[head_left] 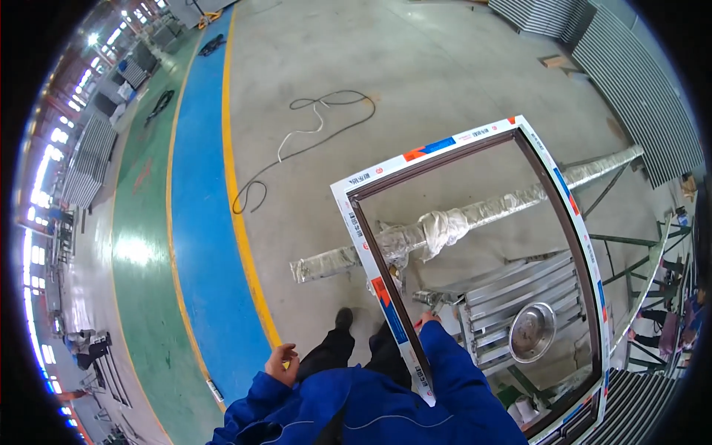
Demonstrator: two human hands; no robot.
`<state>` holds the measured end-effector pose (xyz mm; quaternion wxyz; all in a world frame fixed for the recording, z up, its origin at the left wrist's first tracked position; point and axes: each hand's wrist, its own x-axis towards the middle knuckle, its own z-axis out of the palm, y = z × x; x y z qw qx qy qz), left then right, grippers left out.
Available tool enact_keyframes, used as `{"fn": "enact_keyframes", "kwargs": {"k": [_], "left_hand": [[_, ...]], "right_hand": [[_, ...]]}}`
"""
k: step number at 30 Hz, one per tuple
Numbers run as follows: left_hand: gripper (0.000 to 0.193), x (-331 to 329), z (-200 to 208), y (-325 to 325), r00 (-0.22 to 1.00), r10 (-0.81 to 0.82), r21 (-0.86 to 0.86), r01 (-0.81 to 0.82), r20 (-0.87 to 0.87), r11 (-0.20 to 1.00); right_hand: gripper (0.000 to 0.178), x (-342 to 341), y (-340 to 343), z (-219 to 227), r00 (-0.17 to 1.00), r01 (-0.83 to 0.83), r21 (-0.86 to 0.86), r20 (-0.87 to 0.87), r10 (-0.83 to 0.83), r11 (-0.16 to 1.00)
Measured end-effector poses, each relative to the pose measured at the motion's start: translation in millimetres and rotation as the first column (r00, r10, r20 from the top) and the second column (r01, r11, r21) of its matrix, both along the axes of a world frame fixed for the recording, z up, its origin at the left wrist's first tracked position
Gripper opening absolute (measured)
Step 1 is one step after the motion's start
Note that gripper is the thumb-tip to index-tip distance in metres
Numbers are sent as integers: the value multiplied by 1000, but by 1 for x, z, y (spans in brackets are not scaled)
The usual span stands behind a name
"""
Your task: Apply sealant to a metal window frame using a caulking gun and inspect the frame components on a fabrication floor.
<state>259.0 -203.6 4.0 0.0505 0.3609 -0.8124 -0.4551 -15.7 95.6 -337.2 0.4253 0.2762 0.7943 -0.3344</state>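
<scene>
The big frame [441, 146] is at two o'clock from the left hand [282, 363], whose fingers curl, a bit apart. The frame's long sides run eleven to five. The right hand [429, 317] is nearer; whether it grips, I can't tell.

Dark cable [320, 141] looped on grey floor [437, 74]; blue lane [202, 185] alongside.

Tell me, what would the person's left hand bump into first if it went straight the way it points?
Probably the near end of the wrapped pole, with grey floor showing in between. Depth is hard to judge, though, so the left hand might pass above or below it.
</scene>
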Motion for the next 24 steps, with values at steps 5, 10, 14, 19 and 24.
{"fn": "enact_keyframes", "kwargs": {"k": [5, 10, 14, 19, 24], "left_hand": [[30, -6, -9, -7, 995, -98, 136, 95, 15, 986], [25, -68, -13, -15, 936, -332, 230, 352, -120, 907], [24, -78, -12, -23, 908, -374, 215, 410, -189, 886], [28, -121, -26, -10, 857, -457, 476, 514, -240, 714], [39, -194, 4, 32, 802, -448, 709, 577, -396, 405]], "right_hand": [[18, 11, -2, 94, 989, -145, -159, 4, 148, 977], [19, 14, 88, 138, 894, -255, -19, -385, 228, 967], [16, 12, 79, 271, 932, -132, -224, -360, 43, 966], [31, 64, 103, 421, 768, 179, -722, -322, -553, 669], [55, 127, 97, 446, 638, 110, -982, -49, -769, 154]]}}
